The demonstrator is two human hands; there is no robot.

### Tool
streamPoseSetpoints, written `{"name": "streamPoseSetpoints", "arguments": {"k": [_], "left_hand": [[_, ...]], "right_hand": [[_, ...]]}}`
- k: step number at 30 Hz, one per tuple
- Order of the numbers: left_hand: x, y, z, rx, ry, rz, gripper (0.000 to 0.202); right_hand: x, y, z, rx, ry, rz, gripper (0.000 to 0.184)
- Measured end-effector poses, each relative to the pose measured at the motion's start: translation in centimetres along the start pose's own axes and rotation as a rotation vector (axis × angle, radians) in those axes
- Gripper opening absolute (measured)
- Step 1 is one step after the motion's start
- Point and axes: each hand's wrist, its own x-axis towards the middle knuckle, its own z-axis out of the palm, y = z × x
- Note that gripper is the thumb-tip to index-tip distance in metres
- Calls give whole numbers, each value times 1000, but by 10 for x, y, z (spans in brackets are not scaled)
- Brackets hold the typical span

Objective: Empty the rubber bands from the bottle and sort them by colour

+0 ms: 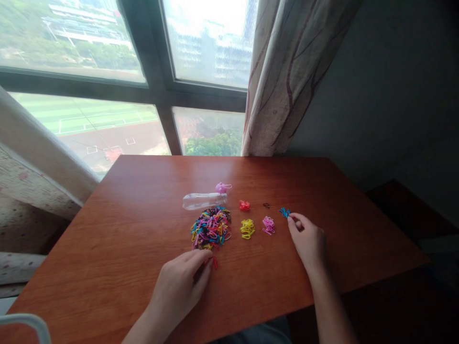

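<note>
My left hand [184, 277] pinches a red elastic hair tie [215, 262] at the near edge of a mixed pile of colourful hair ties [211, 228]. On the right, the closed fingertips of my right hand [308, 239] are at a small bunch of blue hair ties [284, 212], gripping at its near side. Between the hands lie separate little heaps: yellow hair ties [247, 229], pink hair ties [268, 225] and red-orange hair ties [244, 205]. A dark hair tie [266, 205] lies apart behind the pink ones.
A clear plastic bottle [202, 201] lies on its side behind the mixed pile, with a pink cap [222, 188] behind its neck. The brown wooden table [143, 239] reaches to a window with curtains [283, 71]. A white curved object [27, 319] shows at the lower left.
</note>
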Motion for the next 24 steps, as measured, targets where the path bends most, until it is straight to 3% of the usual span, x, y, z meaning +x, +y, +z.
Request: {"name": "streamPoseSetpoints", "arguments": {"k": [6, 18, 24], "left_hand": [[1, 2, 0, -11, 8, -2, 16], [1, 1, 0, -10, -3, -12, 16], [1, 1, 1, 77, 16, 29, 19]], "right_hand": [[-14, -10, -3, 39, 49, -8, 38], [-32, -13, -3, 81, -4, -34, 33], [-56, -47, 2, 275, -84, -141, 26]]}}
